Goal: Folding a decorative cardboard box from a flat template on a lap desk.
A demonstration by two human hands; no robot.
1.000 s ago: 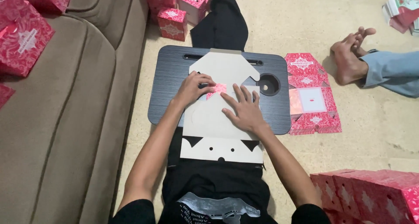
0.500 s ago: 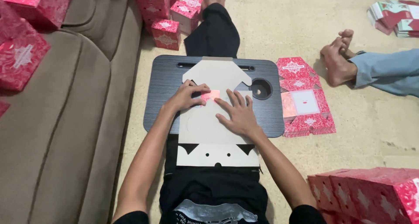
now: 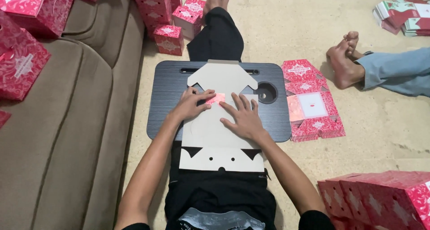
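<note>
A flat cardboard box blank (image 3: 219,145), plain side up, lies across a dark lap tray (image 3: 165,95) on my legs. My left hand (image 3: 190,105) presses on the blank near its middle, fingers at a small red flap (image 3: 216,98) that shows through a cut. My right hand (image 3: 242,118) lies flat on the blank just right of that flap, fingers spread. Neither hand holds anything lifted. The blank's near end hangs over the tray's edge onto my lap.
A brown sofa (image 3: 67,136) with red boxes (image 3: 22,64) is on the left. More red boxes (image 3: 170,37) stand by my legs. Flat red blanks (image 3: 311,106) lie right of the tray. Another person's bare feet (image 3: 345,64) rest on the floor at right. Folded boxes (image 3: 380,198) sit at the lower right.
Both hands stay pressed on the blank around the red flap; the fingers shift slightly. The camera has tilted, so the whole scene sits lower in view.
</note>
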